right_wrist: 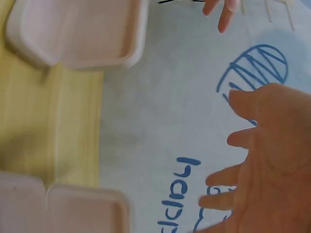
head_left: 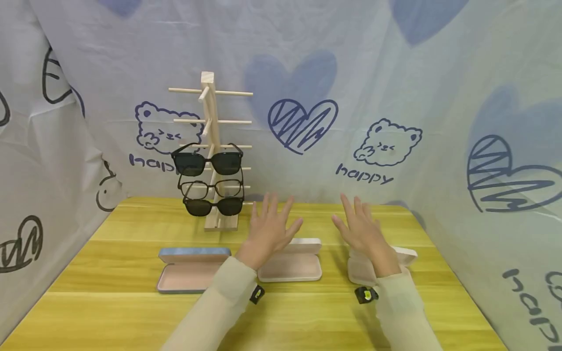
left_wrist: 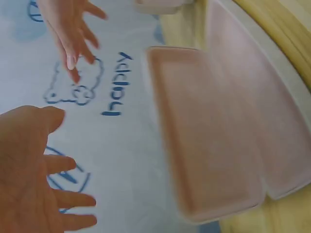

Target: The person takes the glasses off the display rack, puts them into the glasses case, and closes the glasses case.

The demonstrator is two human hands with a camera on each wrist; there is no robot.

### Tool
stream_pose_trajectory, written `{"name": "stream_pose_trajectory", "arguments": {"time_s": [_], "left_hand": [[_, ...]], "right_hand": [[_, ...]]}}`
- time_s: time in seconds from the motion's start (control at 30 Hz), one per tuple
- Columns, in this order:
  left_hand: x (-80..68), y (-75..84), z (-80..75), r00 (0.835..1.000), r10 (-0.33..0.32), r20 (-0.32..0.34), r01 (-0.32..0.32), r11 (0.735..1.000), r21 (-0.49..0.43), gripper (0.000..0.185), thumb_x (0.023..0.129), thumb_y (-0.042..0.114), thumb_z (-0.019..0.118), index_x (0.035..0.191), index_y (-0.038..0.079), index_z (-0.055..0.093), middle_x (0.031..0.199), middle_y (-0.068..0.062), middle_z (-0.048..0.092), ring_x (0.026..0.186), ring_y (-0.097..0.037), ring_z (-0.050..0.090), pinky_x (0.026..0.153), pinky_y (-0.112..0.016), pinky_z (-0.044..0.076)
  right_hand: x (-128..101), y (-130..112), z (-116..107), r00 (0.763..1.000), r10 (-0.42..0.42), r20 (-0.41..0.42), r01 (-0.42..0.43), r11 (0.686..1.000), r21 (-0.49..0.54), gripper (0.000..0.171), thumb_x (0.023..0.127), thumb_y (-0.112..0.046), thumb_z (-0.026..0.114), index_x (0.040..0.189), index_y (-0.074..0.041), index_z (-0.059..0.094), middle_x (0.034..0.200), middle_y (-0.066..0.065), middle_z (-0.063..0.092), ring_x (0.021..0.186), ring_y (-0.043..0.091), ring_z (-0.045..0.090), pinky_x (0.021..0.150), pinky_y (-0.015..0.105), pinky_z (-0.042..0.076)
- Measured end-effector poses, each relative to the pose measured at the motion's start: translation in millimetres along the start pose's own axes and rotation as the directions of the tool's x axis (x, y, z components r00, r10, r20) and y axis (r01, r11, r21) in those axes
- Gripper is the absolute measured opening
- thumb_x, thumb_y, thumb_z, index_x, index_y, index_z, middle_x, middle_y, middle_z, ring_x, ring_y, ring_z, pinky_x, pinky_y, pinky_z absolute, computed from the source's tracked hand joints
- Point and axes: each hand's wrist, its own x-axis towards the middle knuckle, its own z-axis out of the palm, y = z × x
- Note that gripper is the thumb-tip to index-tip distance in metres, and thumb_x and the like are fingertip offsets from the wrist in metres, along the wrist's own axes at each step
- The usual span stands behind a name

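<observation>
Your left hand (head_left: 270, 229) and right hand (head_left: 362, 229) hover above the counter (head_left: 110, 302), both released: fingers (head_left: 285, 209) straight and spread, holding nothing, palms facing away from you. The wrist views show the same splayed fingers against the cloth.

Under your left hand lies a pale pink glasses case (head_left: 291, 261), a smooth rounded rectangle lying open, with nothing showing in its tray; your left wrist view shows its soft pink lining and a hinge crease between the two halves. Under your right hand sits a white glasses case (head_left: 360, 268), open as well and partly hidden by your wrist, so you cannot tell what it holds. Toward the counter's left edge, level with the others, lies a blue glasses case (head_left: 193, 268), open, its lid matte blue and its lining pinkish, the tray bare.

Near the back edge, left of the middle, stands a rack (head_left: 212, 146) of pale raw wood: a square upright post with thin round dowels crossing it. Three pairs hang on its lower rungs: dark-lensed sunglasses (head_left: 207, 162) on top, clear glasses (head_left: 210, 187) with a thin black frame in the middle, and a second pair of sunglasses (head_left: 213, 206) at the bottom.

The counter is yellowish wood with a streaked grain. A pale cloth backdrop (head_left: 395, 97) printed with blue hearts, bears and the word "happy" walls in the back and both sides.
</observation>
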Motion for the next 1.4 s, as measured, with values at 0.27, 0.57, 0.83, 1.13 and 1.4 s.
{"name": "stream_pose_trajectory", "arguments": {"time_s": [0.27,0.57,0.83,1.13,1.4], "left_hand": [[-22.7,-20.0,-34.1,0.968,0.155,-0.2,-0.189,0.968,-0.164,0.051,0.103,0.034,0.064,0.149,0.012,0.054,0.131,-0.016,0.067,0.11,-0.035,0.07,0.087,-0.05,0.061],[-40.6,-56.3,-83.6,0.921,0.184,-0.344,-0.314,0.873,-0.373,0.028,0.1,0.016,0.069,0.126,0.006,0.072,0.096,-0.009,0.077,0.075,-0.016,0.07,0.066,-0.029,0.059],[-64.9,-95.0,-126.5,0.873,0.167,-0.459,-0.368,0.844,-0.391,0.017,0.096,0.01,0.073,0.112,0.008,0.078,0.089,-0.006,0.078,0.069,-0.006,0.066,0.063,-0.017,0.056],[-75.1,-133.0,-157.8,0.733,0.028,-0.68,-0.356,0.867,-0.348,0.017,0.088,0.002,0.079,0.105,0.003,0.08,0.095,0.01,0.074,0.087,0.012,0.061,0.077,-0.01,0.048],[-68.6,-159.2,-175.0,0.767,-0.133,-0.627,-0.18,0.894,-0.41,0.032,0.095,0.018,0.075,0.123,0.005,0.074,0.119,0.007,0.067,0.107,0.012,0.052,0.087,-0.01,0.042]], "right_hand": [[5,-9,-13,0.988,-0.136,-0.076,0.152,0.946,0.286,0.061,0.112,-0.036,0.043,0.16,-0.002,0.031,0.162,0.029,0.036,0.146,0.052,0.04,0.12,0.063,0.036],[15,-33,-24,0.983,-0.104,-0.154,0.16,0.896,0.415,0.044,0.107,-0.028,0.058,0.144,-0.005,0.058,0.141,0.024,0.063,0.12,0.041,0.067,0.1,0.053,0.057],[22,-58,-32,0.986,-0.113,-0.123,0.162,0.822,0.546,0.037,0.104,-0.023,0.062,0.137,-0.005,0.064,0.13,0.02,0.07,0.105,0.034,0.072,0.094,0.048,0.061],[34,-85,-25,0.98,-0.148,-0.134,0.199,0.761,0.618,0.036,0.103,-0.021,0.065,0.134,-0.003,0.065,0.129,0.021,0.07,0.107,0.035,0.072,0.092,0.042,0.062],[49,-111,-29,0.964,-0.194,-0.181,0.265,0.718,0.644,0.033,0.101,-0.017,0.067,0.13,-0.001,0.067,0.124,0.021,0.073,0.102,0.034,0.074,0.091,0.046,0.062]]}}
